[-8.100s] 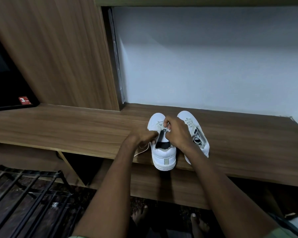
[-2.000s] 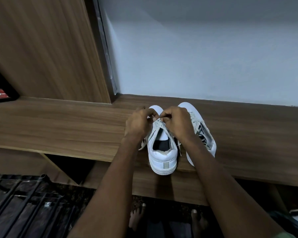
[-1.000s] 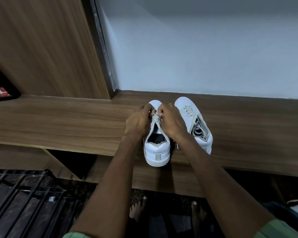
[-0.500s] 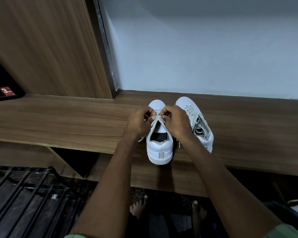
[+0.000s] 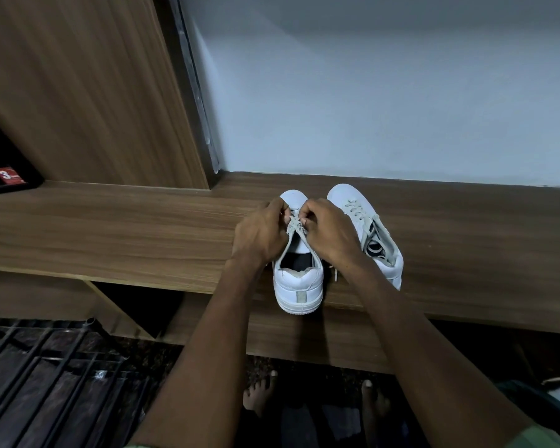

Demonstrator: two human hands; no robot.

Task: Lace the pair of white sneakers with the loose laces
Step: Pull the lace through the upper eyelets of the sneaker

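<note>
I pinch the lace [image 5: 294, 228] with the fingers of left hand [image 5: 262, 232] and right hand [image 5: 330, 233] above the sneaker [image 5: 298, 270] on the surface [image 5: 110, 234], apparently to draw its crossing snug.

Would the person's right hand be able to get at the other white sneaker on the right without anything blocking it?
Probably yes: the right hand, now pinching the lace, sits directly beside the right white sneaker, with nothing between them.
</note>
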